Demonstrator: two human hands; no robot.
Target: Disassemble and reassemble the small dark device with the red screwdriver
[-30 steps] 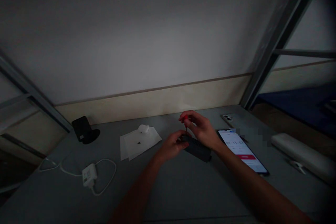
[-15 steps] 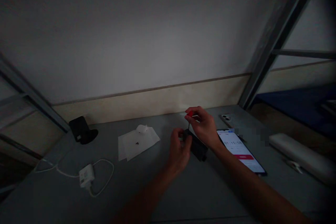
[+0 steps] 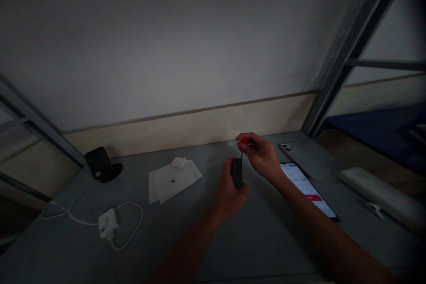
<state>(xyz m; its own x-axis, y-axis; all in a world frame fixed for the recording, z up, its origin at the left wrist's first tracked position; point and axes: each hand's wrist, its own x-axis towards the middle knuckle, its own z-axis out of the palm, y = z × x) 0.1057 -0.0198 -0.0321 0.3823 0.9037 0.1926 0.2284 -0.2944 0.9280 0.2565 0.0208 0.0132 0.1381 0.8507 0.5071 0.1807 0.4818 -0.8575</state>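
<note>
– Seeing any way through on the left?
– Getting a narrow gap between left hand (image 3: 229, 191) and paper (image 3: 184, 181); meeting the charger (image 3: 108, 222) farther left.
– Going right?
– Running into the phone (image 3: 313, 190), just beside the right hand (image 3: 262, 159); finding bare table (image 3: 254, 239) nearer.

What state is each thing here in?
Screwdriver: held in the right hand, shaft pointing down
Dark block: held in the left hand
Front phone: screen lit, partly hidden
Back phone: lying screen-down
Papers: flat, overlapping
White cable: loosely looped
Black stand: standing up
</note>
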